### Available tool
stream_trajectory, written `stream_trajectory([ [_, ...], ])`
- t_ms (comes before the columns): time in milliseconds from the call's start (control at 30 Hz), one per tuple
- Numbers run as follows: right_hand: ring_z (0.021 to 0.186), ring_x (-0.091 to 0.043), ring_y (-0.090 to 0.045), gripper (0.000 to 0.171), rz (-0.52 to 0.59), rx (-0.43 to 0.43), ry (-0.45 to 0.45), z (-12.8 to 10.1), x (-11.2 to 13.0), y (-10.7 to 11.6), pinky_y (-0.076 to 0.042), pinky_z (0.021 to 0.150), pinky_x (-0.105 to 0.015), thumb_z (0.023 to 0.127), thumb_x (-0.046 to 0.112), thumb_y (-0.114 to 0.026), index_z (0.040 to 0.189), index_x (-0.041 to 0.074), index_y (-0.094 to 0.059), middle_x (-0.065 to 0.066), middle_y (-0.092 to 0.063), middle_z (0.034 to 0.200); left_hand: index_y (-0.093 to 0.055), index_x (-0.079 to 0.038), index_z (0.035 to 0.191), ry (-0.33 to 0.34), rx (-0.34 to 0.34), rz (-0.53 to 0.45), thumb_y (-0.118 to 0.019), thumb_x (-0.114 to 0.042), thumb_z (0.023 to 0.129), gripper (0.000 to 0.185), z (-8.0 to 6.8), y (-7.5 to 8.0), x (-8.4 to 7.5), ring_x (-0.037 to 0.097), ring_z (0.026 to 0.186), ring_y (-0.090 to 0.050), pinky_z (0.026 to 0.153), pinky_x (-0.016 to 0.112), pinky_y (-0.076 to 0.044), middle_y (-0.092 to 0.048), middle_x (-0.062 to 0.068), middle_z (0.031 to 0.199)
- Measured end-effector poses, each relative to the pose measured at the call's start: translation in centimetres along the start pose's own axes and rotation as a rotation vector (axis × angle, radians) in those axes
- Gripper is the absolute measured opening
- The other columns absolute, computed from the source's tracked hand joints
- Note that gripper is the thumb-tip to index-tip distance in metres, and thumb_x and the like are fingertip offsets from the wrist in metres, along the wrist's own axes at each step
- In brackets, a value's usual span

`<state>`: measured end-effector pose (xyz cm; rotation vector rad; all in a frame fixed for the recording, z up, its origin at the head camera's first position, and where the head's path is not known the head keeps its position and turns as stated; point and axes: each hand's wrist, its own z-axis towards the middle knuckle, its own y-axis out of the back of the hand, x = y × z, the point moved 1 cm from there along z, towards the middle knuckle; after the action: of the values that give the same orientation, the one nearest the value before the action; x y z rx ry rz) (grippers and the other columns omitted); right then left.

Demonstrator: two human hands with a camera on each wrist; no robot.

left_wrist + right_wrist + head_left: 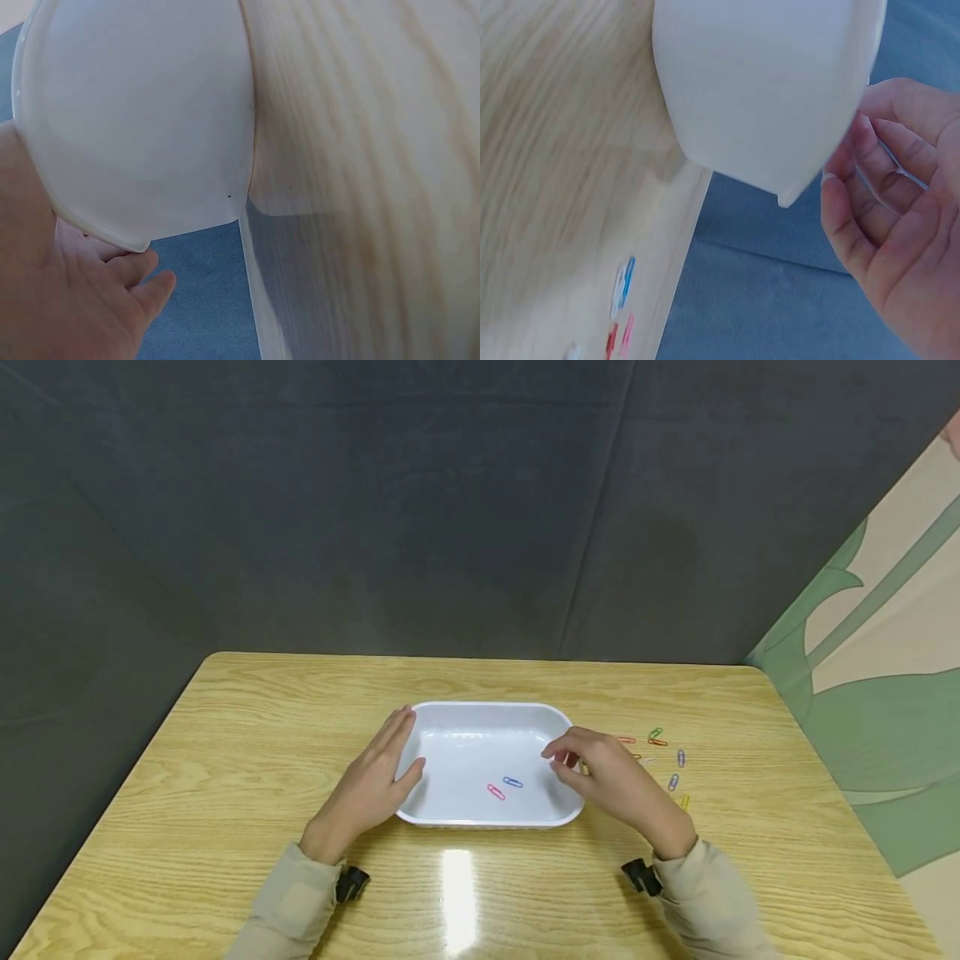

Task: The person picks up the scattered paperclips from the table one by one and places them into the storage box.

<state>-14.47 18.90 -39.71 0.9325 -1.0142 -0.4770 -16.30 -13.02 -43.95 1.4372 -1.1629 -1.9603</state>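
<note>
Dark grey fabric backs a wooden table (225,760), with a green-and-cream patterned panel (885,693) at the right. A white rectangular tray (480,727) sits at the table's centre. The left hand (375,781) lies flat against the tray's left wall, fingers straight and together, thumb touching the near-left corner; nothing is gripped. The right hand (611,777) hovers over the tray's right rim with fingers loosely curled, the thumb and forefinger close together; the right wrist view shows a thin clip-like wire (889,161) across the fingers (870,150). Inside the tray lie a blue paper clip (513,782) and a pink paper clip (496,792), just beside each other. Loose coloured paper clips (667,756) are scattered on the table to the right of the tray.
</note>
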Motion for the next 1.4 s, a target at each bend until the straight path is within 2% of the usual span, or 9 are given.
stream_trajectory([
  [467, 0.077, -0.008, -0.062, 0.010, 0.014, 0.028, 0.036, 1.6, 0.5, -1.9, -0.058, 0.067, -0.030, 0.088, 0.003, -0.069, 0.097, 0.005, -0.074, 0.004, -0.068, 0.085, -0.019, -0.004, 0.158, 0.002, 0.001, 0.004, -0.046, -0.033, 0.104, 0.068, 0.0, -0.1, 0.1, 0.027, 0.155, -0.014, 0.125, 0.048, -0.022, -0.016, 0.011, 0.167],
  [667, 0.077, -0.007, -0.060, 0.011, 0.038, 0.051, 0.026, 2.0, 0.5, -2.7, -0.057, 0.067, -0.029, 0.089, 0.003, -0.069, 0.098, 0.005, -0.074, 0.004, -0.067, 0.085, -0.019, -0.003, 0.158, 0.004, 0.005, -0.006, -0.046, -0.034, 0.104, 0.068, 0.0, -0.1, 0.0, 0.028, 0.155, -0.014, 0.125, 0.048, -0.022, -0.017, 0.012, 0.167],
  [1033, 0.077, -0.007, -0.061, 0.008, 0.003, 0.069, 0.068, 3.1, 0.5, -4.0, -0.055, 0.069, -0.023, 0.089, 0.005, -0.071, 0.096, 0.006, -0.075, 0.002, -0.068, 0.083, -0.020, -0.003, 0.158, 0.005, -0.001, 0.004, -0.046, -0.034, 0.104, 0.068, 0.0, 0.0, 0.0, 0.030, 0.155, -0.016, 0.124, 0.048, -0.022, -0.017, 0.012, 0.167],
  [1400, 0.074, -0.006, -0.059, 0.006, -0.037, 0.120, 0.044, 3.9, 1.0, -5.1, -0.051, 0.067, -0.020, 0.089, 0.007, -0.072, 0.094, 0.006, -0.075, 0.001, -0.068, 0.082, -0.019, -0.003, 0.158, 0.000, -0.001, -0.002, -0.048, -0.033, 0.103, 0.069, 0.0, -0.1, -0.1, 0.029, 0.155, -0.014, 0.124, 0.050, -0.024, -0.017, 0.012, 0.167],
])
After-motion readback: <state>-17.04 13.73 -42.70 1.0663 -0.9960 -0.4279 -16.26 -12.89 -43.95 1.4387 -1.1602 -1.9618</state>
